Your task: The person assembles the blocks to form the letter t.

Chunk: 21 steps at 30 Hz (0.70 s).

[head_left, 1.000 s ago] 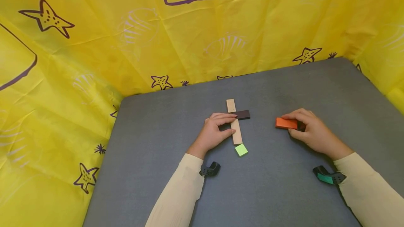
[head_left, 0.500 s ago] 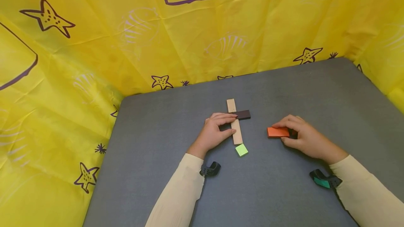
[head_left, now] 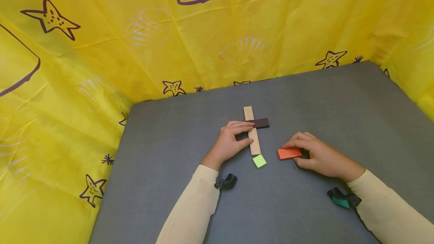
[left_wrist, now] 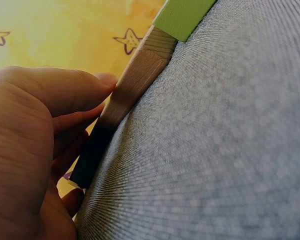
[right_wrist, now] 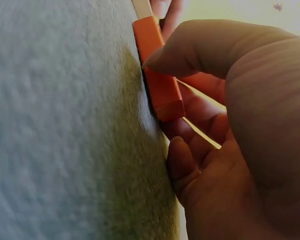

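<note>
A dark brown wooden block [head_left: 262,123] lies crosswise between a pale wooden piece [head_left: 248,113] behind it and a longer pale block [head_left: 255,145] in front. Whether it lies over them or between their ends I cannot tell. A light green block [head_left: 259,161] touches the front end of the longer pale block at an angle. My left hand [head_left: 228,142] rests its fingers on the dark block and its thumb on the longer pale one. To the right, my right hand [head_left: 320,157] pinches an orange block [head_left: 289,153] between thumb and fingers, at the grey surface.
The grey tabletop [head_left: 162,161] spreads around the blocks. Yellow cloth [head_left: 203,48] with drawn starfish and fish hangs behind it and at both sides. Dark wrist mounts [head_left: 226,181] sit on both forearms.
My right hand has brought the orange block leftward and nearer to me, closer to the green block. The left hand and the other blocks stay where they were.
</note>
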### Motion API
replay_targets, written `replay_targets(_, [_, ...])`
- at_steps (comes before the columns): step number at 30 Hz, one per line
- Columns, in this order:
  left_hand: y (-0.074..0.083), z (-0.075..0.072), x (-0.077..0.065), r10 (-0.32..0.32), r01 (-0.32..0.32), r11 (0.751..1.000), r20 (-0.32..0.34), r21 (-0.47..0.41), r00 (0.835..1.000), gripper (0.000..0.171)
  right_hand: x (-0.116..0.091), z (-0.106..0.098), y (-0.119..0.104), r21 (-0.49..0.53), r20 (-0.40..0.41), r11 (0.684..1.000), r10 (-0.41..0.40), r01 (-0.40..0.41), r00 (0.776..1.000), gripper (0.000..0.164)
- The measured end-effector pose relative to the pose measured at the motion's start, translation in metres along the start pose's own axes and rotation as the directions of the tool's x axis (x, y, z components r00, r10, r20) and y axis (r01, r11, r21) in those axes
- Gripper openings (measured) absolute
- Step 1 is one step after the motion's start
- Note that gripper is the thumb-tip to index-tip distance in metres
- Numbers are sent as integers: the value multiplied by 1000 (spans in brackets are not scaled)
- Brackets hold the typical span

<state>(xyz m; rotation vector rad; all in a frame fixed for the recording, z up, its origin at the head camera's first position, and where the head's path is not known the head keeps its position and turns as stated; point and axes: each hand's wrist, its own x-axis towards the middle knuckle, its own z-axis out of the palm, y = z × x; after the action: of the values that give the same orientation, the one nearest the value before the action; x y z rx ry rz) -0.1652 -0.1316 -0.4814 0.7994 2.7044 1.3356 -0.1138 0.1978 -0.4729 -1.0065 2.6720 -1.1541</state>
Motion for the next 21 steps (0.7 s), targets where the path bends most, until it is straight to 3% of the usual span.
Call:
replay_targets(5, [0,0,0,0,0,1000,-2,-4,1000,42,1,4,-3,8,33,1000,14,-14,999,49])
replay_targets(14, [0,0,-1,-8,8,1000,-3,-6,1000,42,3,16,-10,62,46,993,-101,98,994,45])
replay_targets(21, [1,0,0,-12,12,1000,-1,-6,1000,42,4,22,-16,74,57,991,-117,112,992,41])
